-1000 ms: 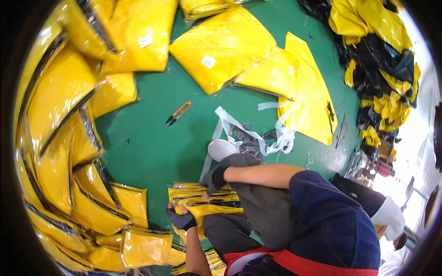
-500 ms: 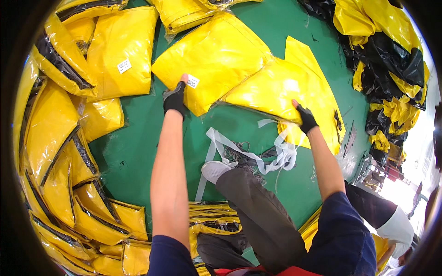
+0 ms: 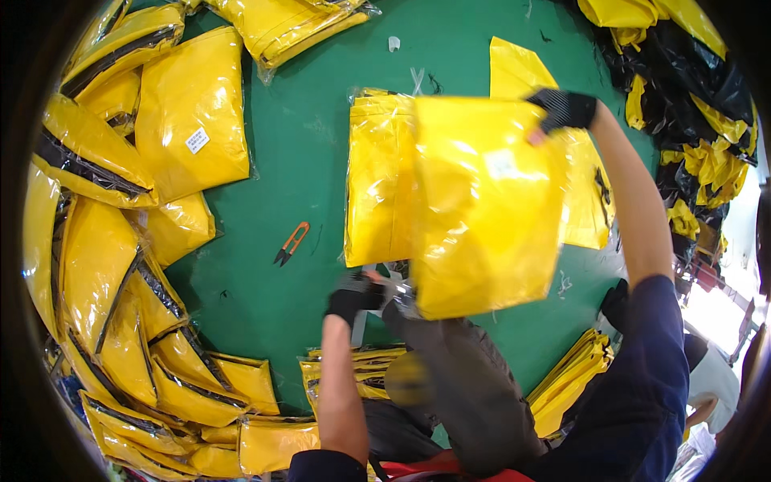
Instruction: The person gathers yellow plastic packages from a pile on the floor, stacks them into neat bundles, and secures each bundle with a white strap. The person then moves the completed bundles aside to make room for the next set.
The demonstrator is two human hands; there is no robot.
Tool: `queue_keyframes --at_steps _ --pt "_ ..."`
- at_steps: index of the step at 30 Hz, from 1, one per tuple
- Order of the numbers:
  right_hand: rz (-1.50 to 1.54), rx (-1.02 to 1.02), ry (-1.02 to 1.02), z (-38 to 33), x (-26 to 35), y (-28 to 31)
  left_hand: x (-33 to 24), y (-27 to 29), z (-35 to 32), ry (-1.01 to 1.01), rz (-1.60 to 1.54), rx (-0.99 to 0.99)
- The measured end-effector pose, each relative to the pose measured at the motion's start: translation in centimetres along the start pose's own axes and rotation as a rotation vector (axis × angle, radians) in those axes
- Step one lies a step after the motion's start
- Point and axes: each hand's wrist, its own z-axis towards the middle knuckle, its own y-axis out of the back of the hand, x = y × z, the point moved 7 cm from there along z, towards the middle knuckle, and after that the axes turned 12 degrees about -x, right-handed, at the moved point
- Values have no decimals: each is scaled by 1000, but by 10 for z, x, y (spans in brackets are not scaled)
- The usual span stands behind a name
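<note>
A folded yellow sheet in a clear plastic bag [image 3: 490, 233] is held up above the green floor, a white label on its face. My right hand [image 3: 562, 112], in a black fingerless glove, is closed on its upper right corner. By its lower left corner my left hand [image 3: 352, 296], gloved alike, is closed at the bag's loose clear plastic. Behind the lifted packet, another folded yellow packet [image 3: 377, 177] lies partly covered. A flat yellow piece [image 3: 590, 189] shows to the right, beneath my right wrist.
Orange-handled thread snips [image 3: 291, 243] lie on the green floor [image 3: 297, 136]. Many bagged yellow packets [image 3: 193, 112] are heaped along the left. Yellow and black sheets [image 3: 683, 88] lie crumpled at the far right. Near my legs are folded yellow stacks [image 3: 570, 386].
The bagged yellow packet has been lifted and turned upright, moving right and nearer. My left hand has come down and back; my right hand has risen. The orange snips have come into sight.
</note>
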Motion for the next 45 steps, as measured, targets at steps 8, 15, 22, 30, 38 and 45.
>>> queue_keyframes --at_steps 8,15,22,30,38,45 --pt "170 -813 185 76 29 -45 -187 27 82 -169 -108 8" --pt "1355 -439 -234 49 -102 -196 -166 15 86 -21 -427 293" --pt "720 -562 232 54 130 -135 -177 155 -6 -21 -617 -343" --pt "286 494 439 -54 383 -349 -21 316 -350 235 -750 -1089" --pt "390 705 369 -201 318 -471 104 85 -573 782 -1282 -1209" --pt "101 622 461 -192 241 -517 206 -6 -547 686 -843 -1015"
